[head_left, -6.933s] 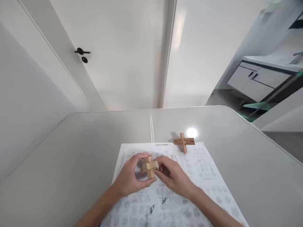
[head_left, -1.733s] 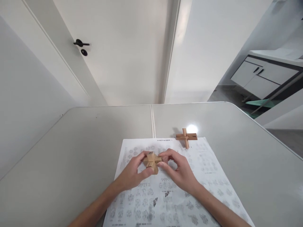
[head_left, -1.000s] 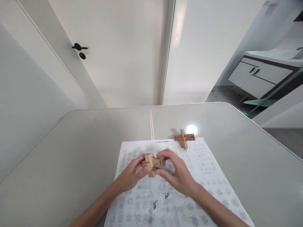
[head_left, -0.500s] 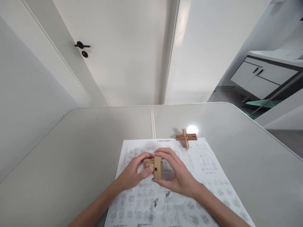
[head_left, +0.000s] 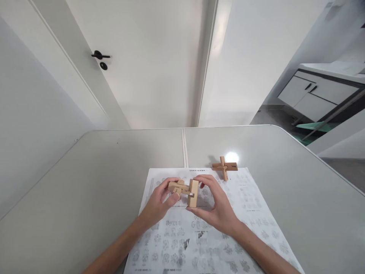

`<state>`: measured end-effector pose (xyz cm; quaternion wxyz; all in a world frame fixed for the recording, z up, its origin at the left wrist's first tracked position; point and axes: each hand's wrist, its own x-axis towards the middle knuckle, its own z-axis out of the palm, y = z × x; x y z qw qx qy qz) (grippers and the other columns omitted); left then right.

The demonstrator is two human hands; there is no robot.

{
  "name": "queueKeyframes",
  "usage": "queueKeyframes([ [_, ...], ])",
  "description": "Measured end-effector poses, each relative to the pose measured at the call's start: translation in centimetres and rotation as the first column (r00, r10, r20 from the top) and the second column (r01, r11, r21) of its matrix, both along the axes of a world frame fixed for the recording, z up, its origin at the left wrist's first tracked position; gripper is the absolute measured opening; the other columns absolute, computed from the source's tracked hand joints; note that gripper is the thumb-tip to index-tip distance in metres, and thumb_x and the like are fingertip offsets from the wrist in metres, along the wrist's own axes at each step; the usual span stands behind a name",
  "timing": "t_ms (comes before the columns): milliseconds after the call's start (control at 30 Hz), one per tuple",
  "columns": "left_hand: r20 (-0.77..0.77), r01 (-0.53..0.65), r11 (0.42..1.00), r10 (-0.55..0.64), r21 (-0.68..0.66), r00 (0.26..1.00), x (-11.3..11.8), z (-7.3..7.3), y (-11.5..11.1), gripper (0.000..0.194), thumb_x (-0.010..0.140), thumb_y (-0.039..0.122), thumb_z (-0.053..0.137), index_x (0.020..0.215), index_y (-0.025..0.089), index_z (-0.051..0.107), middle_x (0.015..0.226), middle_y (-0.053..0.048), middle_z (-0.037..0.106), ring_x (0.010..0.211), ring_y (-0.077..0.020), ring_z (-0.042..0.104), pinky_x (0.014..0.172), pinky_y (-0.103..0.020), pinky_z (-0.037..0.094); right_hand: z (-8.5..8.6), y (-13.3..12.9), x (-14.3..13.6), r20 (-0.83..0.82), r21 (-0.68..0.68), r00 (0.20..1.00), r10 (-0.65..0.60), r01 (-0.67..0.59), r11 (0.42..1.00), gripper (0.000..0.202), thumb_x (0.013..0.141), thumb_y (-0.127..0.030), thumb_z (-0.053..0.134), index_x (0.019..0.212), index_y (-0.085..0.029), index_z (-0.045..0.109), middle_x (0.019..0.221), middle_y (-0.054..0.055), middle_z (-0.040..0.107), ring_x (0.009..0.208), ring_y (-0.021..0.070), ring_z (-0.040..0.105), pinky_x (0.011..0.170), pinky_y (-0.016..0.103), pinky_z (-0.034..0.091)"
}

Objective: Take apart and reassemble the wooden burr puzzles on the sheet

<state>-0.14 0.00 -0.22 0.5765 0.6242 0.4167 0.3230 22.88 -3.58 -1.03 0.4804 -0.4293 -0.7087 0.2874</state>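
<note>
My left hand (head_left: 160, 198) pinches a cross-shaped cluster of wooden puzzle pieces (head_left: 179, 188) between thumb and fingers. Small dark marks show on its faces. Between the thumb and fingertips of my right hand (head_left: 219, 207) stands an upright notched wooden block (head_left: 193, 193). The tip of the cluster reaches the notch side of this block; I cannot tell whether they are locked together. Both are held above a printed sheet (head_left: 171, 249). Beyond my right hand, another cross-shaped wooden puzzle assembly (head_left: 224, 167) lies at the sheet's top edge.
The sheet, full of small puzzle diagrams and with two torn dark spots, lies on a grey table (head_left: 94, 182) with a seam down its middle. Past the table are a white door with a black handle (head_left: 100, 55) and, at right, a white cabinet (head_left: 313, 91).
My hands have shifted slightly up and the right one a little to the right. The notched block has drawn away from the cluster and turned, so more of the cluster shows.
</note>
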Motion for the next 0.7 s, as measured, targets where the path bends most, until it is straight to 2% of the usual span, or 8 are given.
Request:
queueKeyframes([
  [133, 0.038, 0.008, 0.999, -0.006, -0.033, 0.999, 0.2, 0.3, 0.0, 0.061, 0.092, 0.072, 0.063, 0.127, 0.021, 0.061, 0.112, -0.01, 0.068, 0.099, -0.0255, 0.065, 0.089, -0.04, 0.055, -0.1, -0.1, -0.2, -0.051, -0.02, 0.999, 0.009, -0.01, 1.0, 0.057, 0.089, -0.04, 0.082, 0.138, -0.034, 0.052, 0.131, 0.011, 0.062, 0.116, 0.0319, 0.062, 0.091, 0.046, 0.059],
  [200, 0.053, 0.013, 0.999, -0.011, -0.031, 0.999, 0.1, 0.4, 0.0, 0.063, 0.092, 0.073, 0.061, 0.126, 0.02, 0.062, 0.103, -0.008, 0.068, 0.092, -0.0238, 0.065, 0.086, -0.039, 0.054, -0.3, -0.1, -0.2, -0.099, -0.046, 0.995, 0.016, -0.02, 0.999, 0.057, 0.09, -0.04, 0.081, 0.138, -0.033, 0.052, 0.131, 0.011, 0.061, 0.117, 0.0315, 0.062, 0.094, 0.046, 0.058],
  [333, 0.034, -0.085, 0.996, 0.084, 0.023, 0.996, 0.0, 0.6, 0.2, 0.061, 0.096, 0.072, 0.055, 0.124, 0.018, 0.061, 0.088, -0.006, 0.068, 0.086, -0.0233, 0.063, 0.086, -0.039, 0.051, -0.7, 0.2, 0.4, -0.186, -0.13, 0.978, -0.092, 0.068, 0.989, 0.054, 0.092, -0.042, 0.077, 0.139, -0.034, 0.05, 0.132, 0.01, 0.059, 0.12, 0.0309, 0.06, 0.102, 0.05, 0.054],
  [400, -0.002, -0.159, 0.986, 0.16, 0.057, 0.987, 0.0, 0.7, 0.1, 0.054, 0.098, 0.064, 0.059, 0.128, 0.02, 0.058, 0.101, -0.008, 0.069, 0.093, -0.0234, 0.064, 0.09, -0.039, 0.051, -0.9, 0.4, 0.5, -0.132, -0.153, 0.983, -0.131, 0.11, 0.982, 0.053, 0.092, -0.042, 0.078, 0.137, -0.033, 0.05, 0.133, 0.01, 0.058, 0.12, 0.031, 0.06, 0.104, 0.052, 0.053],
  [467, -0.035, -0.192, 0.975, 0.197, 0.112, 0.98, 0.2, 0.7, -0.1, 0.048, 0.096, 0.052, 0.067, 0.132, 0.023, 0.055, 0.119, -0.009, 0.067, 0.102, -0.0231, 0.065, 0.095, -0.038, 0.051, -1.3, 0.5, 0.5, -0.024, -0.149, 0.994, -0.102, 0.098, 0.984, 0.053, 0.09, -0.041, 0.08, 0.135, -0.033, 0.052, 0.137, 0.011, 0.055, 0.125, 0.0327, 0.057, 0.106, 0.054, 0.052],
  [600, -0.092, -0.161, 0.963, 0.185, 0.217, 0.979, 0.6, 0.5, -0.7, 0.05, 0.088, 0.035, 0.078, 0.132, 0.028, 0.055, 0.13, -0.006, 0.064, 0.103, -0.0208, 0.064, 0.095, -0.036, 0.053, -1.9, 0.2, -0.1, 0.185, -0.131, 0.983, 0.016, 0.008, 0.991, 0.059, 0.087, -0.04, 0.084, 0.137, -0.033, 0.053, 0.148, 0.013, 0.046, 0.138, 0.0382, 0.048, 0.109, 0.059, 0.051],
  [700, -0.122, -0.118, 0.965, 0.149, 0.233, 0.981, 0.7, 0.4, -0.9, 0.053, 0.085, 0.028, 0.08, 0.133, 0.031, 0.055, 0.132, -0.005, 0.064, 0.11, -0.022, 0.064, 0.097, -0.037, 0.053, -2.0, 0.1, -0.3, 0.267, -0.109, 0.963, 0.043, -0.015, 0.994, 0.062, 0.085, -0.044, 0.087, 0.136, -0.034, 0.055, 0.149, 0.013, 0.047, 0.14, 0.0409, 0.045, 0.11, 0.062, 0.051],
])
